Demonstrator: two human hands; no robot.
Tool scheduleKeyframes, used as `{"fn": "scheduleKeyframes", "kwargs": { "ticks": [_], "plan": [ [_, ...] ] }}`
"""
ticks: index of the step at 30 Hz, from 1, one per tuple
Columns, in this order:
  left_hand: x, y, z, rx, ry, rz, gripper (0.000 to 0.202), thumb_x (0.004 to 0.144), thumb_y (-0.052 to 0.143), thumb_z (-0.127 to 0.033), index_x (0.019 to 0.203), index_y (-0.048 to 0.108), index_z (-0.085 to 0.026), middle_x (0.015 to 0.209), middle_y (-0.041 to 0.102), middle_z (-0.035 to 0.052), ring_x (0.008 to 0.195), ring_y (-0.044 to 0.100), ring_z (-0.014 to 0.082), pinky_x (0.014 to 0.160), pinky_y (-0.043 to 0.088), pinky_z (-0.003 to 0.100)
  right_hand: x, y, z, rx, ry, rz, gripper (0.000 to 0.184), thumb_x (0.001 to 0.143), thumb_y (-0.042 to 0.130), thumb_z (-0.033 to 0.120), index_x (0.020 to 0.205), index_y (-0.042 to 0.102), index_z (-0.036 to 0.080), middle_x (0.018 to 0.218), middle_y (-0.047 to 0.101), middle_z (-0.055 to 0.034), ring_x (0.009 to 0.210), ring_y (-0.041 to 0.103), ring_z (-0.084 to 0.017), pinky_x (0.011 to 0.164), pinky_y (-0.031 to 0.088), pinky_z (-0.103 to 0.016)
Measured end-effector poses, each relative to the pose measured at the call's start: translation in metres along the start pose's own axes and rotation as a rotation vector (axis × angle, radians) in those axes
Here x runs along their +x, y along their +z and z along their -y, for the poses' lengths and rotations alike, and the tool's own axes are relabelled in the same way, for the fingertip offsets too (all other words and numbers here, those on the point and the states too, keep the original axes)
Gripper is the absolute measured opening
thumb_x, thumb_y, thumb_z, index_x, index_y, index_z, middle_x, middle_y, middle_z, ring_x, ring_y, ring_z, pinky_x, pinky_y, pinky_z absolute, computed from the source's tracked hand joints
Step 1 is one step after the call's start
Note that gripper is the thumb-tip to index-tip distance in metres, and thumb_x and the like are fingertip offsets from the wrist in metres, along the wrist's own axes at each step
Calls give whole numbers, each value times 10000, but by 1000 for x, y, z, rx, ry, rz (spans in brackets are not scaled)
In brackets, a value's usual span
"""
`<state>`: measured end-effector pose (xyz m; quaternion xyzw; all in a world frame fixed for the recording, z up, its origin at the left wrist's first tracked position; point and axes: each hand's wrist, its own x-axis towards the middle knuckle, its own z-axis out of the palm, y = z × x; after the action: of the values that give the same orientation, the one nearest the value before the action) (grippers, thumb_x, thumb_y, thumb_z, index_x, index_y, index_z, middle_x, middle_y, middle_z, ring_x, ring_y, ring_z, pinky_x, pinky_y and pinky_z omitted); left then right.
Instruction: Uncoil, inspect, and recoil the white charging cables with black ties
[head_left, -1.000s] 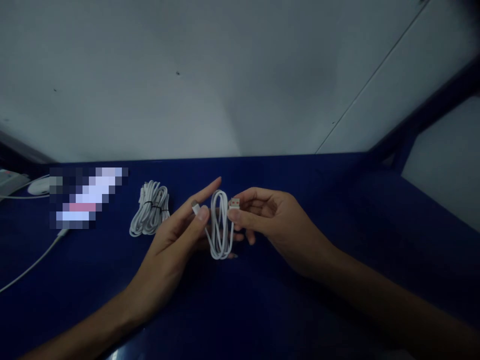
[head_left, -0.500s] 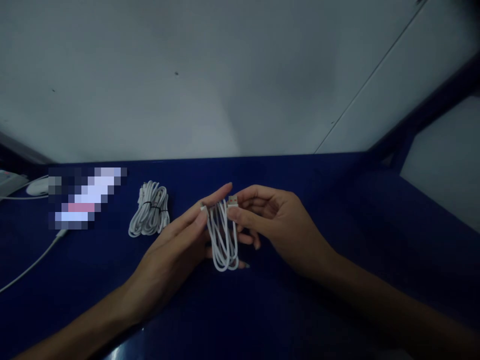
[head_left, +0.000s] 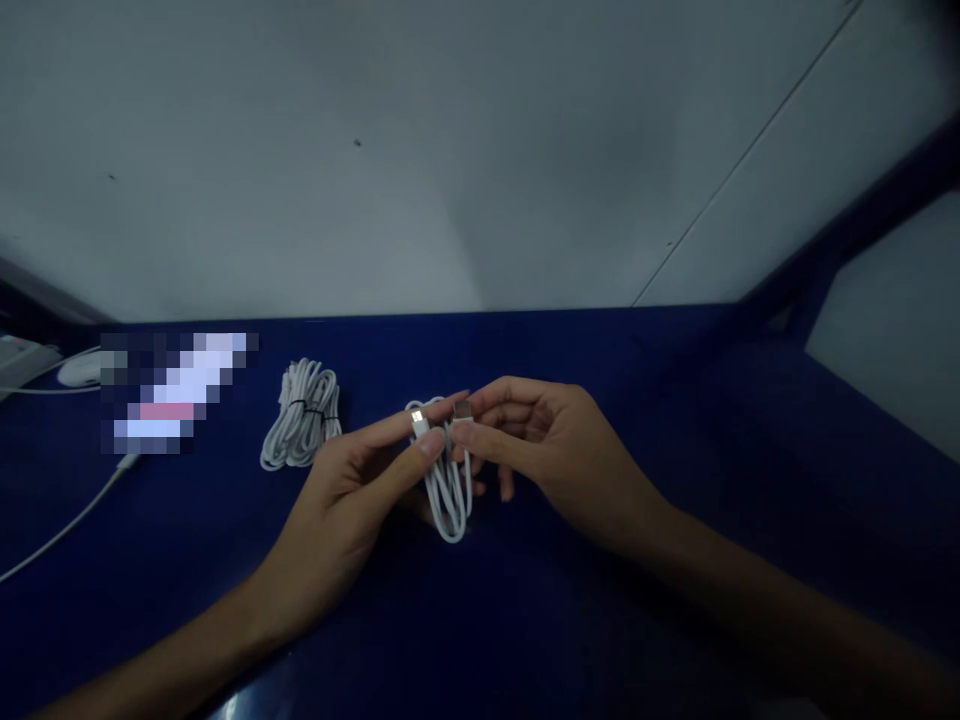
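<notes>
A white USB cable (head_left: 448,510), looped into a narrow coil, is held between both hands above the blue table. My left hand (head_left: 349,480) is closed on it, the thumb pressing beside the small metal-tipped plug (head_left: 418,421). My right hand (head_left: 547,430) pinches the wider USB plug (head_left: 462,412) between thumb and forefinger. Both plugs point away from me, a short gap apart. Part of the coil is hidden behind the fingers. Left of my left hand, a bundle of white cables (head_left: 300,420) with a dark tie round its middle lies on the table.
At the left lies a blurred-out object with a bright face (head_left: 187,385), a white cord (head_left: 82,520) running from its lower end. Beyond it are a white rounded item (head_left: 79,368) and a pale block (head_left: 22,362). A grey wall panel (head_left: 420,180) rises behind the blue table (head_left: 480,640).
My left thumb has moved right over the coil, and the small plug now stands upright nearer the USB plug. The coil is squeezed narrower. My right hand has barely shifted.
</notes>
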<state>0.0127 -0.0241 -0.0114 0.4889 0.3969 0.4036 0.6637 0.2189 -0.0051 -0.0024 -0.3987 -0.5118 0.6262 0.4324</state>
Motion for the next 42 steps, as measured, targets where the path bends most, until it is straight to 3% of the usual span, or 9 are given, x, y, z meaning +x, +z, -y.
{"fn": "scheduleKeyframes", "kwargs": {
  "ticks": [9,26,42],
  "plan": [
    [1,4,-4,-3,-13,5,341,1060,725,-331,1384,796,-249,1090,852,107,937,822,262,710,678,307,-1,0,-1,-11,7,12,196,881,901,308,1010,825,181,764,798,-32,618,734,-149,481,526,-219],
    [2,-2,0,-48,-77,45,385,1063,710,-304,1437,758,-233,1134,839,142,1015,821,302,733,701,351,-2,2,-2,-40,-19,-30,196,876,909,287,913,756,170,754,800,-28,584,733,-133,461,543,-199],
    [1,-1,-1,-43,-86,34,357,1071,704,-355,1401,773,-238,1109,838,129,967,819,283,732,682,347,-2,3,-1,-42,4,-36,224,869,924,309,905,748,174,744,791,-28,583,709,-126,468,524,-200]
  ]
}}
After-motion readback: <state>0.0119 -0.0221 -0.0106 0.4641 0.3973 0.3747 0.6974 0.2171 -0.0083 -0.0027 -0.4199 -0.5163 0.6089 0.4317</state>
